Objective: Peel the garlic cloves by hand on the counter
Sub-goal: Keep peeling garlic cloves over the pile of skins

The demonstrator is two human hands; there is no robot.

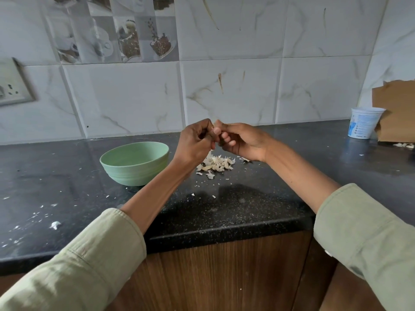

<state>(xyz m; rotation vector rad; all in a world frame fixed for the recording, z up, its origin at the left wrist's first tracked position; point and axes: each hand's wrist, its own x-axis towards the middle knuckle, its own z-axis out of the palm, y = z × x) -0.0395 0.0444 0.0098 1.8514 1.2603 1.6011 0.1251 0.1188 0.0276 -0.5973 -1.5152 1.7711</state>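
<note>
Both hands met fingertip to fingertip above the counter [224, 209]: the left hand [195, 142] and right hand [242, 140] pinched a mostly hidden garlic clove [216, 124] between them, directly over the pile of skins [215, 163], right of the green bowl [134, 162].

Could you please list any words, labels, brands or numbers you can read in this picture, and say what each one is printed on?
No text here can be read.
White plastic cup on the counter, by the cardboard: blue print and a blue figure, too small and blurred to read.
Picture tiles on the wall: cups and coffee images, with no lettering that can be made out.
Wall socket, green bowl: no markings visible.
</note>
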